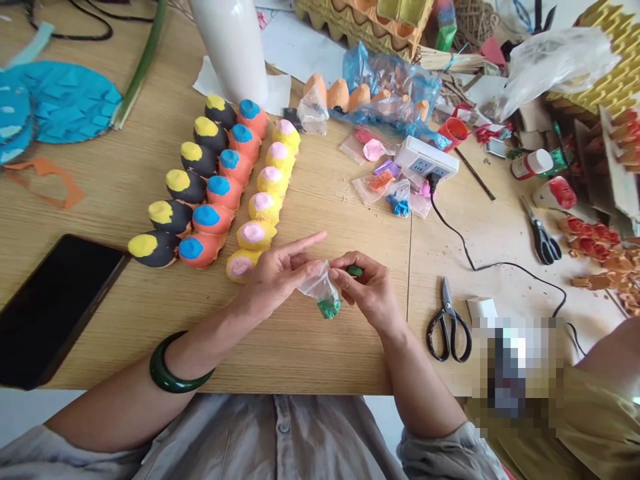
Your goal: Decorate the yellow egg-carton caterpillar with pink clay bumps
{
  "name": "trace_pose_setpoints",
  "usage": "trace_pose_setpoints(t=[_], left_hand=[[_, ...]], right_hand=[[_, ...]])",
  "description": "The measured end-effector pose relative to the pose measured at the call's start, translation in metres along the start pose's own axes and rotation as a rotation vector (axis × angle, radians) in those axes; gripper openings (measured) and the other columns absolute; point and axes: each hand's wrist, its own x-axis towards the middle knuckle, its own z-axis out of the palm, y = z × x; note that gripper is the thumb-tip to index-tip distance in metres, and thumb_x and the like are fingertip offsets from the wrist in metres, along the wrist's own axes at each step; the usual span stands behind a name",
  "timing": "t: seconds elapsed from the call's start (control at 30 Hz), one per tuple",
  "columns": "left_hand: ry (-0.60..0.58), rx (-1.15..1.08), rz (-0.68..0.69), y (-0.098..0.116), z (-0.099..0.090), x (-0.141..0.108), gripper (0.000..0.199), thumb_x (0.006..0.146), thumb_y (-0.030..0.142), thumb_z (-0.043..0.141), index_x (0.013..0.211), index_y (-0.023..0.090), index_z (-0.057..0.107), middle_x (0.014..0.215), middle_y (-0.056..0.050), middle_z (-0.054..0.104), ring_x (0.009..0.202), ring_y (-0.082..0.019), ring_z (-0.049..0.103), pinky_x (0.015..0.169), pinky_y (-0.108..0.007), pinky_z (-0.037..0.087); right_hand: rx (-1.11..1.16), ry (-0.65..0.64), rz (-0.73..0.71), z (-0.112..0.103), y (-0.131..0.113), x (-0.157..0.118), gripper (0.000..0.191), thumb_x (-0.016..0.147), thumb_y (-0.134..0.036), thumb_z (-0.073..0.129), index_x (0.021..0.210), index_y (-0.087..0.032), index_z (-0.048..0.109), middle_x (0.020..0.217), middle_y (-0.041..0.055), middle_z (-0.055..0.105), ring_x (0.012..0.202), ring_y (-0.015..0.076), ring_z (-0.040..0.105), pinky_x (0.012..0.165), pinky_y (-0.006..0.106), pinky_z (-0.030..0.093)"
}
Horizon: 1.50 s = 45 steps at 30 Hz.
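The left hand (275, 280) and the right hand (367, 290) pinch a thin bag (317, 285) of green clay (329, 309); a slipping grip could drop it.

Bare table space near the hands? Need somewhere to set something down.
Bare wood lies between the painted egg-carton cups and the power strip, and between the phone and those cups. The far right, past the black-handled scissors, is crowded with plastic bags and cardboard scraps.
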Motion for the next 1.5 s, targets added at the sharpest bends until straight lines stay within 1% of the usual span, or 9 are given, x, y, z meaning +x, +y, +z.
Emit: trace_pose_setpoints(t=[0.13,0.23,0.37,0.57,0.8,1.03,1.27,1.37,1.5], left_hand=[[-0.014,0.087,-0.015,0.001,0.0,0.0,0.069,0.088,0.048,0.081,0.148,0.016,0.067,0.077,0.0,0.075,0.07,-0.016,0.068,0.066,-0.028,0.057],[0.035,0.111,-0.018,-0.002,0.001,0.0,0.062,0.088,0.055,0.08,0.138,0.019,0.075,0.101,-0.007,0.083,0.089,-0.021,0.075,0.077,-0.031,0.061],[0.015,-0.04,-0.054,-0.006,0.006,0.001,0.068,0.087,0.07,0.074,0.128,0.015,0.08,0.12,-0.015,0.082,0.112,-0.03,0.077,0.091,-0.038,0.063],[0.035,0.077,-0.044,-0.004,0.01,0.002,0.044,0.077,0.056,0.089,0.101,0.019,0.086,0.106,-0.009,0.086,0.102,-0.028,0.08,0.09,-0.036,0.064],[0.159,0.076,0.041,-0.004,0.004,0.005,0.041,0.078,0.054,0.088,0.1,0.019,0.086,0.106,-0.008,0.086,0.101,-0.026,0.078,0.093,-0.035,0.063],[0.145,0.244,0.169,-0.003,0.0,0.001,0.027,0.089,0.047,0.081,0.097,0.021,0.085,0.095,-0.004,0.084,0.088,-0.02,0.077,0.083,-0.029,0.062],[0.018,0.276,0.078,0.009,0.0,0.001,0.032,0.087,0.049,0.078,0.092,0.018,0.084,0.089,-0.006,0.084,0.081,-0.022,0.077,0.075,-0.029,0.063],[-0.075,0.294,0.038,0.008,0.001,0.002,0.029,0.086,0.047,0.077,0.089,0.018,0.083,0.084,-0.004,0.083,0.079,-0.02,0.076,0.072,-0.027,0.061],[-0.039,0.306,0.007,0.005,0.001,0.002,0.029,0.084,0.047,0.077,0.086,0.019,0.081,0.077,-0.002,0.08,0.069,-0.016,0.072,0.063,-0.023,0.057]], right_hand=[[-0.024,0.032,-0.05,0.005,0.001,-0.001,0.039,0.08,-0.054,0.088,0.08,-0.02,0.069,0.07,-0.003,0.059,0.057,0.0084,0.044,0.05,0.024,0.035],[-0.021,0.026,-0.028,0.005,0.003,0.0,0.036,0.08,-0.05,0.087,0.08,-0.02,0.066,0.068,-0.0041,0.056,0.056,0.0079,0.042,0.051,0.025,0.036],[0.005,0.155,-0.023,0.004,0.007,0.003,0.036,0.082,-0.052,0.082,0.079,-0.021,0.064,0.064,-0.0051,0.051,0.054,0.0083,0.041,0.049,0.025,0.035],[0.023,0.252,-0.039,0.001,0.006,0.005,0.041,0.082,-0.058,0.081,0.082,-0.022,0.062,0.062,-0.007,0.046,0.05,0.0077,0.038,0.045,0.025,0.03],[-0.193,0.004,-0.098,-0.005,0.0,0.005,0.043,0.079,-0.059,0.086,0.082,-0.021,0.068,0.07,-0.0033,0.054,0.062,0.011,0.044,0.056,0.027,0.036],[-0.33,-0.003,-0.134,-0.006,0.002,0.006,0.037,0.089,-0.046,0.075,0.07,-0.022,0.057,0.064,-0.0046,0.048,0.059,0.0108,0.036,0.056,0.028,0.033],[-0.146,0.02,-0.102,-0.006,-0.001,0.004,0.043,0.078,-0.056,0.089,0.089,-0.02,0.067,0.069,-0.0056,0.049,0.06,0.01,0.04,0.054,0.026,0.032],[-0.167,0.044,-0.102,-0.006,0.003,0.004,0.046,0.082,-0.062,0.084,0.081,-0.019,0.066,0.066,-0.004,0.052,0.058,0.01,0.041,0.051,0.026,0.031],[-0.191,0.119,-0.074,-0.007,0.006,0.004,0.051,0.08,-0.067,0.084,0.075,-0.02,0.062,0.06,-0.0047,0.051,0.053,0.0093,0.04,0.047,0.025,0.029]])
